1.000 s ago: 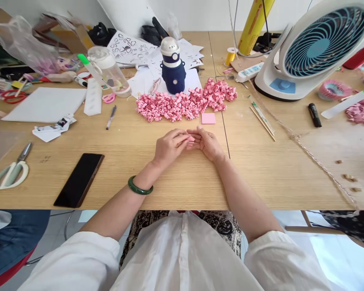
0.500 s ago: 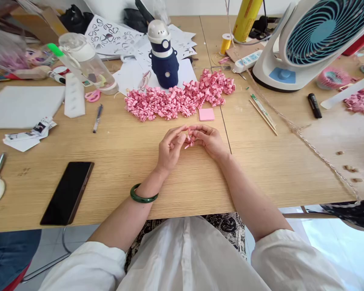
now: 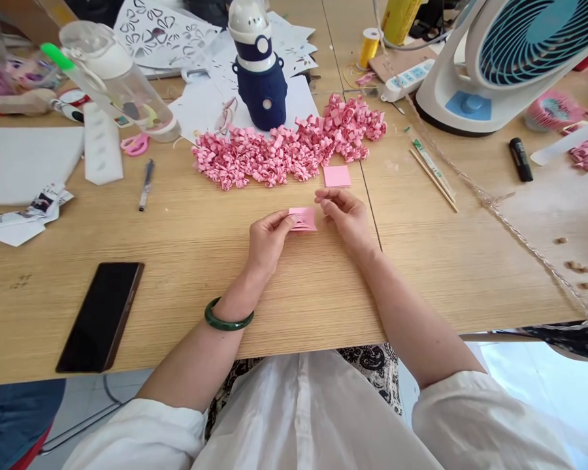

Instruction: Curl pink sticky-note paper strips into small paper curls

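My left hand [image 3: 267, 241] pinches a small pink paper piece [image 3: 304, 220] between thumb and fingers; narrow slits seem to run across the paper. Just right of it, my right hand [image 3: 345, 215] is held with thumb and index finger a little apart, and I see nothing between them. A flat pink paper square [image 3: 337, 176] lies on the table beyond my right hand. Behind it spreads a long heap of pink curled paper pieces [image 3: 269, 156].
A navy bottle [image 3: 259, 94] stands behind the heap, a clear bottle [image 3: 127, 85] to its left. At the right are a fan [image 3: 465, 98], two thin sticks [image 3: 434, 179] and a black marker [image 3: 520, 160]. A phone [image 3: 100, 316] lies front left.
The small pink curled strip that both hands were fingering is gone from them. My left hand now holds a flat slit pink paper, and my right hand has moved apart from the left.
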Action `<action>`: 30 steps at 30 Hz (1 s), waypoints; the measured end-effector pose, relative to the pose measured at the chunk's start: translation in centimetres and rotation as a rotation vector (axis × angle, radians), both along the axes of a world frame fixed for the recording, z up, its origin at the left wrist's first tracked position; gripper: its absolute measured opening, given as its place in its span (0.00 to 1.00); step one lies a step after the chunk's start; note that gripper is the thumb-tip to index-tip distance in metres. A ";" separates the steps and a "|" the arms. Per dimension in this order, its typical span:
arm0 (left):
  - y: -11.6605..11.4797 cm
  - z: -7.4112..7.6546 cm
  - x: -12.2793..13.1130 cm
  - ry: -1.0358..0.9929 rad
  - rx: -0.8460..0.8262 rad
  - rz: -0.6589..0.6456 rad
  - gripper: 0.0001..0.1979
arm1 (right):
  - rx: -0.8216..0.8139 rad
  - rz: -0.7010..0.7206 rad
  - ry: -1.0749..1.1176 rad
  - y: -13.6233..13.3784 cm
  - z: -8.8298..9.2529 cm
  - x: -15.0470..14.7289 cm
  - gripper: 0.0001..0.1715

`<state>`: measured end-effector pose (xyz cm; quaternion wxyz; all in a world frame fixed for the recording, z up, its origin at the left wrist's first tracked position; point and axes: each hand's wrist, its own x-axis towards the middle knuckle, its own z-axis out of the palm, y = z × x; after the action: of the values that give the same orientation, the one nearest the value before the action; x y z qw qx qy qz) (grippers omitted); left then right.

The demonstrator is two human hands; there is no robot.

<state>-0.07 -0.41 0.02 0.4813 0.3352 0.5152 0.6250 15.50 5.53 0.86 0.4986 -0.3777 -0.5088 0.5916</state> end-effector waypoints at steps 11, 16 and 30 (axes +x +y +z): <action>-0.1 0.7 0.2 -0.007 -0.003 -0.022 0.12 | -0.039 0.201 -0.078 -0.4 0.4 -0.2 0.29; -0.1 0.6 0.0 0.119 0.052 -0.006 0.14 | -0.049 0.214 -0.079 -0.4 0.5 -0.1 0.28; -0.2 0.3 -0.2 0.251 0.048 0.002 0.12 | 0.004 0.191 -0.113 -0.3 0.3 -0.2 0.20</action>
<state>-0.30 -0.64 0.31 0.4040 0.4217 0.5567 0.5908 15.31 5.24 1.20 0.4113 -0.3592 -0.5708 0.6132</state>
